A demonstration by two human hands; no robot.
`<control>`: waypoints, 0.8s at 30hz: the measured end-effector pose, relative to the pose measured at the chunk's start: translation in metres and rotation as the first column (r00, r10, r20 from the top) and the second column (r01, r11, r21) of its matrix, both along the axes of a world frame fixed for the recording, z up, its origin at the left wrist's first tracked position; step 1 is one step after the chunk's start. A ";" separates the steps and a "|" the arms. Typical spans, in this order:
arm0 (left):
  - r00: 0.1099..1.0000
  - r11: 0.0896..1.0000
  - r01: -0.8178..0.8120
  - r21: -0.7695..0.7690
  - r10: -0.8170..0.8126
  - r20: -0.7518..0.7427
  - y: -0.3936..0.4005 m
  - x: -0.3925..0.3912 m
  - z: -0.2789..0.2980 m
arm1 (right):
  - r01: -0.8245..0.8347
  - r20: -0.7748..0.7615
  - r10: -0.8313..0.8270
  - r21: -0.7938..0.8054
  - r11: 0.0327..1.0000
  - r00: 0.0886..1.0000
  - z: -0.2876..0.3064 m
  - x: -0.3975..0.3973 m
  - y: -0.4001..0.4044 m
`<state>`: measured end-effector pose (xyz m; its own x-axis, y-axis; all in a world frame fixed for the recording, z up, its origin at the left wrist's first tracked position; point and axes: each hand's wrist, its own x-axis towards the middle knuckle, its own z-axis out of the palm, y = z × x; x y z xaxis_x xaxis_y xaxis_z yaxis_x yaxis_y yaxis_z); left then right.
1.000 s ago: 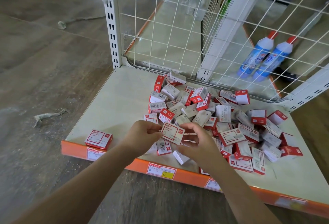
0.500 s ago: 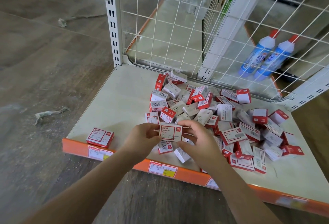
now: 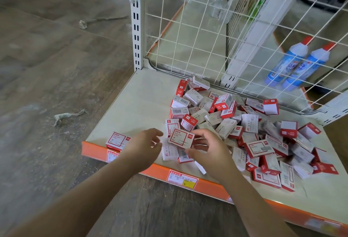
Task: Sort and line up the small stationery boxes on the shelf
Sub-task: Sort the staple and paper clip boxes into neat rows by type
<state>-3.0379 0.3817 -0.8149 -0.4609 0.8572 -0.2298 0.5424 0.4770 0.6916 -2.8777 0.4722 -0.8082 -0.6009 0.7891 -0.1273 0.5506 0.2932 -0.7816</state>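
Observation:
A loose heap of several small red-and-white stationery boxes (image 3: pixel 226 120) covers the middle and right of the low shelf board (image 3: pixel 143 101). My right hand (image 3: pixel 209 152) holds one red-bordered box (image 3: pixel 181 138) by its right end, just above the heap's near edge. My left hand (image 3: pixel 145 144) hovers just left of that box with loosely curled fingers and holds nothing. One single box (image 3: pixel 117 140) lies apart at the shelf's front left corner, partly behind my left hand.
The shelf has an orange front lip (image 3: pixel 207 186) with price labels. A white wire grid (image 3: pixel 216 29) and slotted upright (image 3: pixel 136 20) close the back. Two blue bottles (image 3: pixel 299 63) lie behind the grid. Wooden floor (image 3: pixel 56 67) with paper scraps lies left.
My left hand has let go of the box and drawn slightly left; my right hand now holds the box alone. The view has shifted a little.

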 end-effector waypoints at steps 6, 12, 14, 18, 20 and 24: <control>0.972 0.996 -0.080 -0.024 0.073 -0.224 -0.024 -0.037 -0.009 | -0.109 0.065 0.104 0.085 0.990 0.992 -0.009 -0.029 -0.011; 0.936 0.986 0.126 -0.109 -0.154 -0.317 -0.046 -0.051 -0.012 | -0.202 0.152 0.184 0.115 0.973 0.971 -0.011 -0.053 -0.024; 0.925 0.980 0.154 -0.122 -0.187 -0.332 -0.048 -0.053 -0.011 | -0.233 0.152 0.215 0.111 0.966 0.965 -0.012 -0.060 -0.028; 0.922 0.975 0.177 -0.130 -0.211 -0.323 -0.049 -0.056 -0.009 | -0.265 0.190 0.246 0.084 0.961 0.950 -0.015 -0.071 -0.033; 0.922 0.973 0.185 -0.138 -0.220 -0.319 -0.050 -0.057 -0.009 | -0.267 0.201 0.248 0.075 0.961 0.948 -0.017 -0.075 -0.033; 0.917 0.967 0.201 -0.159 -0.243 -0.316 -0.049 -0.059 -0.010 | -0.295 0.235 0.269 0.082 0.952 0.934 -0.020 -0.081 -0.033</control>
<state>-3.0969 0.3329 -0.8249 -0.3293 0.9216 -0.2054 0.8316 0.3861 0.3993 -2.9585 0.4388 -0.8286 -0.7680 0.6084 -0.2002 0.5859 0.5410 -0.6034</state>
